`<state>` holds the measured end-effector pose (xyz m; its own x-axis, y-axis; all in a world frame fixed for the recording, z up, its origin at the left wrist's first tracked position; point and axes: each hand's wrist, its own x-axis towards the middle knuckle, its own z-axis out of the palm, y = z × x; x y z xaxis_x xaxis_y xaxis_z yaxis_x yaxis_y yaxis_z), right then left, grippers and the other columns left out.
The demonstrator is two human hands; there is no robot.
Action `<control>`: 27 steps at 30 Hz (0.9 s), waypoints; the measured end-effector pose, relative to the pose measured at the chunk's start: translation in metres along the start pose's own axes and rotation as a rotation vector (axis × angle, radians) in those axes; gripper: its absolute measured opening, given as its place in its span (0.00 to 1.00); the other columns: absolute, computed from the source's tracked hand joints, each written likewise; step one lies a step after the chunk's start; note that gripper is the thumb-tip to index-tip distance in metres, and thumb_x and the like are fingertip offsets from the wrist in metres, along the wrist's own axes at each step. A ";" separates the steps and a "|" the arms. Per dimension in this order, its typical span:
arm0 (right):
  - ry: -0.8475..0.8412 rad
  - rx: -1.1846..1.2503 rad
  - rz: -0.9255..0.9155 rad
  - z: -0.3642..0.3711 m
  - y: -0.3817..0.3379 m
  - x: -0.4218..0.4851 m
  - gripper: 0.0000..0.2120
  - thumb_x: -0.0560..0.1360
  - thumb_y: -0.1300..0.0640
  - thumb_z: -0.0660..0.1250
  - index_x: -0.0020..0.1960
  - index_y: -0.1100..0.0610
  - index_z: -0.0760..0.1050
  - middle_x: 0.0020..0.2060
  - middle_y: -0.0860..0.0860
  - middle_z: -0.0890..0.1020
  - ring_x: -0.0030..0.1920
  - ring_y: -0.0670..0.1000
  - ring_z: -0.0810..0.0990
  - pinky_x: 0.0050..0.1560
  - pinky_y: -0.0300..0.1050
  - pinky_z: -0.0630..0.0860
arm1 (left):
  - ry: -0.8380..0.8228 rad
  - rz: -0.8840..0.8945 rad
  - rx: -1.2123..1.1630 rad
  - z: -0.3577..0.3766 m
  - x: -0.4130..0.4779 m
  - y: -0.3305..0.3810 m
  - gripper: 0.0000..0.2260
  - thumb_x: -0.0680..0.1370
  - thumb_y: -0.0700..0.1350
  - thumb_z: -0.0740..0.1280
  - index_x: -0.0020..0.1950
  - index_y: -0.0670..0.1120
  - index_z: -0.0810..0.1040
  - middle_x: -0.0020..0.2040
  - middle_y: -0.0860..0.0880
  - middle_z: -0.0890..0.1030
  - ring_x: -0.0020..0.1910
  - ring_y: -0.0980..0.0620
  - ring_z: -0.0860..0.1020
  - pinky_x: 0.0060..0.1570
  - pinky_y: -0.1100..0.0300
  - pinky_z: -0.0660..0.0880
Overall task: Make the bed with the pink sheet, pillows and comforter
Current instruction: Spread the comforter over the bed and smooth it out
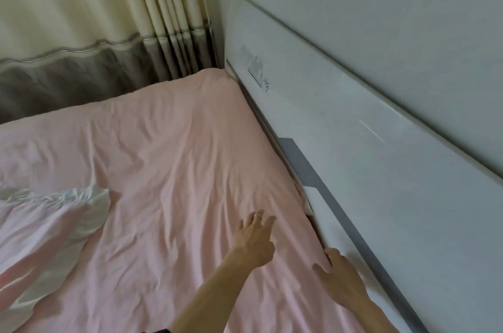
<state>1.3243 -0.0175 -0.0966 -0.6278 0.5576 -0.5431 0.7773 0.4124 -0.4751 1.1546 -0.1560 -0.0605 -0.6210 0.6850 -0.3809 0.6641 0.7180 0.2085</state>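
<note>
1. The pink sheet (177,142) is lying spread over the mattress, filling the frame from the left edge to the long diagonal edge at the right.
2. It is showing soft creases all over, and its far corner is sitting wrapped over the mattress corner at upper centre.
3. A bunched pink bedding piece (54,224) with a white ruffled edge is resting on the sheet at lower left; I cannot tell whether it is a pillow or the comforter.

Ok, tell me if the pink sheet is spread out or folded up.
Spread out but wrinkled: the pink sheet reaches the headboard and the curtain, creases running across it.
</note>
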 end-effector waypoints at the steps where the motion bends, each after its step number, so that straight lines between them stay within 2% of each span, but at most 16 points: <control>1: -0.008 0.035 0.015 0.002 -0.006 0.012 0.28 0.78 0.44 0.62 0.73 0.53 0.61 0.64 0.50 0.73 0.63 0.52 0.73 0.57 0.47 0.73 | 0.017 0.019 0.049 0.002 0.017 -0.006 0.29 0.80 0.50 0.60 0.78 0.53 0.51 0.80 0.45 0.48 0.78 0.45 0.47 0.75 0.44 0.50; 4: -0.019 0.194 0.058 0.018 -0.010 0.057 0.34 0.78 0.45 0.65 0.77 0.56 0.56 0.71 0.53 0.68 0.72 0.54 0.67 0.63 0.46 0.67 | 0.091 0.054 0.101 0.014 0.078 -0.019 0.29 0.81 0.56 0.56 0.78 0.58 0.46 0.80 0.50 0.40 0.78 0.44 0.38 0.73 0.36 0.44; 7: -0.016 0.173 0.133 0.041 -0.007 0.087 0.43 0.77 0.38 0.64 0.80 0.58 0.48 0.78 0.55 0.60 0.77 0.54 0.60 0.73 0.47 0.59 | 0.203 0.002 0.059 0.011 0.132 -0.027 0.31 0.81 0.61 0.55 0.78 0.58 0.44 0.80 0.52 0.41 0.78 0.45 0.36 0.71 0.34 0.41; 9: 0.017 0.164 0.186 0.052 0.002 0.104 0.47 0.73 0.30 0.61 0.79 0.59 0.53 0.76 0.56 0.64 0.76 0.54 0.63 0.74 0.46 0.60 | 0.209 -0.011 0.045 0.006 0.157 -0.031 0.31 0.80 0.61 0.57 0.79 0.57 0.46 0.80 0.52 0.46 0.78 0.47 0.40 0.72 0.35 0.40; 12: 0.004 0.230 0.190 0.067 0.010 0.121 0.60 0.56 0.14 0.52 0.70 0.59 0.73 0.68 0.59 0.75 0.69 0.57 0.72 0.68 0.48 0.67 | 0.203 0.009 0.128 0.007 0.171 -0.035 0.32 0.78 0.54 0.62 0.78 0.59 0.48 0.78 0.49 0.53 0.78 0.48 0.46 0.73 0.36 0.44; 13: -0.013 0.289 0.185 0.066 0.006 0.121 0.59 0.56 0.14 0.54 0.68 0.59 0.75 0.67 0.60 0.75 0.69 0.58 0.72 0.67 0.50 0.68 | 0.203 0.040 0.169 0.007 0.172 -0.034 0.33 0.78 0.51 0.63 0.77 0.61 0.48 0.78 0.48 0.51 0.78 0.48 0.46 0.74 0.37 0.44; 14: -0.025 0.364 0.186 0.065 0.002 0.120 0.53 0.59 0.20 0.63 0.68 0.60 0.74 0.68 0.61 0.74 0.68 0.59 0.72 0.67 0.50 0.68 | 0.201 0.105 0.239 0.008 0.174 -0.031 0.35 0.77 0.48 0.63 0.77 0.63 0.47 0.79 0.48 0.49 0.78 0.46 0.46 0.74 0.38 0.45; 16: -0.084 0.565 0.156 0.059 -0.010 0.120 0.42 0.66 0.37 0.75 0.73 0.57 0.68 0.67 0.54 0.75 0.66 0.56 0.74 0.64 0.49 0.69 | 0.158 0.281 0.457 0.010 0.175 -0.019 0.36 0.76 0.45 0.64 0.77 0.63 0.48 0.80 0.48 0.46 0.78 0.46 0.44 0.74 0.39 0.44; 18: -0.128 0.631 0.085 0.054 -0.021 0.118 0.39 0.63 0.41 0.78 0.70 0.53 0.70 0.59 0.49 0.78 0.58 0.50 0.78 0.59 0.45 0.73 | 0.106 0.368 0.634 0.013 0.176 -0.011 0.32 0.76 0.47 0.66 0.76 0.61 0.56 0.80 0.48 0.49 0.79 0.47 0.43 0.74 0.39 0.41; 20: -0.139 0.475 0.041 0.045 -0.028 0.107 0.22 0.69 0.42 0.75 0.54 0.53 0.74 0.45 0.47 0.79 0.45 0.45 0.79 0.46 0.39 0.73 | 0.053 0.367 0.698 0.011 0.179 -0.008 0.27 0.75 0.49 0.68 0.73 0.59 0.64 0.78 0.48 0.58 0.78 0.48 0.46 0.74 0.40 0.41; 21: -0.123 0.348 0.024 0.040 -0.030 0.102 0.15 0.74 0.44 0.71 0.50 0.55 0.74 0.41 0.48 0.79 0.42 0.48 0.80 0.40 0.39 0.72 | 0.035 0.370 0.709 0.005 0.179 -0.008 0.26 0.74 0.49 0.68 0.71 0.57 0.66 0.75 0.48 0.63 0.78 0.48 0.51 0.74 0.41 0.43; 22: -0.059 0.212 -0.022 0.031 -0.030 0.096 0.13 0.77 0.46 0.67 0.50 0.57 0.75 0.42 0.51 0.81 0.44 0.52 0.82 0.40 0.41 0.72 | 0.050 0.399 0.717 -0.004 0.180 -0.007 0.24 0.74 0.47 0.69 0.69 0.56 0.69 0.71 0.48 0.70 0.75 0.48 0.59 0.74 0.41 0.48; 24: 0.122 0.122 -0.135 0.011 -0.029 0.083 0.09 0.79 0.52 0.62 0.52 0.57 0.74 0.47 0.54 0.84 0.49 0.58 0.82 0.44 0.45 0.75 | 0.219 0.541 0.772 -0.025 0.177 0.001 0.21 0.69 0.42 0.72 0.61 0.53 0.76 0.55 0.50 0.81 0.58 0.47 0.77 0.65 0.45 0.67; 25: 0.213 0.129 -0.182 0.002 -0.027 0.079 0.07 0.79 0.54 0.60 0.51 0.56 0.73 0.45 0.54 0.83 0.46 0.58 0.82 0.45 0.46 0.76 | 0.323 0.601 0.787 -0.037 0.175 0.007 0.18 0.66 0.40 0.74 0.55 0.53 0.79 0.45 0.51 0.82 0.46 0.47 0.80 0.56 0.48 0.74; 26: 0.284 0.108 -0.196 -0.006 -0.025 0.076 0.05 0.80 0.54 0.59 0.49 0.54 0.72 0.43 0.52 0.83 0.43 0.55 0.82 0.44 0.46 0.77 | 0.416 0.633 0.782 -0.046 0.174 0.012 0.17 0.65 0.39 0.74 0.51 0.52 0.80 0.40 0.52 0.82 0.39 0.47 0.80 0.50 0.49 0.76; 27: 0.331 0.061 -0.188 -0.009 -0.024 0.074 0.05 0.80 0.53 0.58 0.50 0.53 0.71 0.43 0.50 0.82 0.42 0.53 0.82 0.44 0.45 0.78 | 0.474 0.643 0.773 -0.049 0.175 0.013 0.16 0.66 0.39 0.73 0.51 0.52 0.80 0.39 0.52 0.83 0.38 0.47 0.80 0.49 0.48 0.76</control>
<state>1.2595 0.0205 -0.1193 -0.7046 0.6824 -0.1946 0.6396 0.4919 -0.5908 1.0346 -0.0209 -0.0800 -0.0543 0.9984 0.0136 0.8977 0.0547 -0.4371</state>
